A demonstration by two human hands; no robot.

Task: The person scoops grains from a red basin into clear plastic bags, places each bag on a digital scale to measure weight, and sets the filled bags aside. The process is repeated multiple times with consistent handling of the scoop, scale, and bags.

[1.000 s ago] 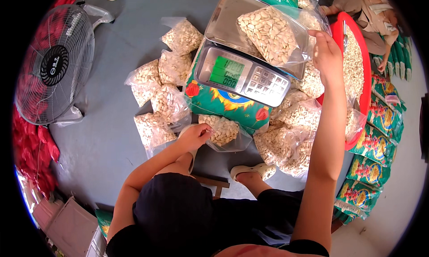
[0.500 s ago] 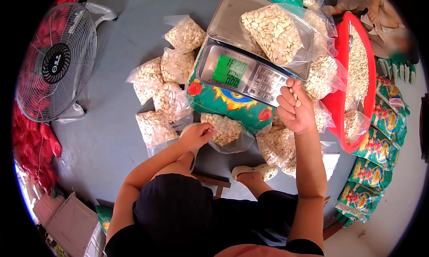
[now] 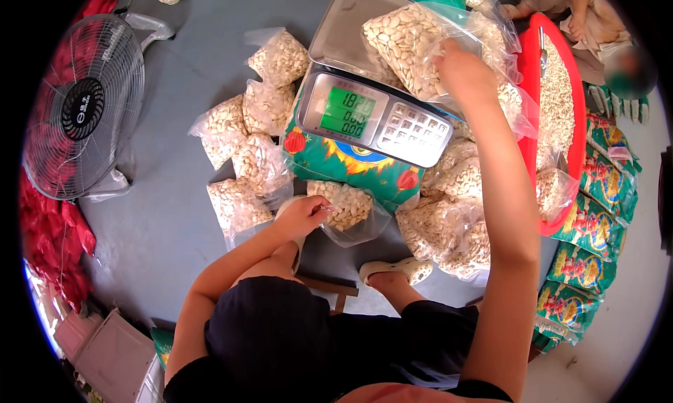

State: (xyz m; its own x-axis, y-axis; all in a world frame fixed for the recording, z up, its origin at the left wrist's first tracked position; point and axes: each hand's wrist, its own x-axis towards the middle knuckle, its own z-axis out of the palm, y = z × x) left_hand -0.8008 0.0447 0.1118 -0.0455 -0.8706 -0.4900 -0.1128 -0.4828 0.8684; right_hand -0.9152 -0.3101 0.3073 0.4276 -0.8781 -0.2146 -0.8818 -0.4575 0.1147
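A clear plastic bag of pale pumpkin seeds (image 3: pixel 403 45) lies tilted on the steel pan of a digital scale (image 3: pixel 371 115), whose green display is lit. My right hand (image 3: pixel 466 73) reaches over the bag's opening. Its fingers are curled down at the seeds; what they hold is hidden. My left hand (image 3: pixel 303 217) rests low by my knee, thumb and fingertips pinched at the clear plastic of a smaller seed bag (image 3: pixel 343 205) on the floor. Under the scale lies a green printed sack (image 3: pixel 350 165).
Several filled seed bags (image 3: pixel 263 161) lie left of the scale, and more bags (image 3: pixel 449 228) crowd its right. Beyond them stands a red tub (image 3: pixel 583 123) of seeds. A floor fan (image 3: pixel 84 108) is at far left. Green packages (image 3: pixel 582 263) line the right wall. Another person (image 3: pixel 596 24) sits at upper right.
My right hand has moved up and forward from beside the scale's keypad, with a few seeds in it, to the opening of the bag on the pan. My left hand stays by the small bag.
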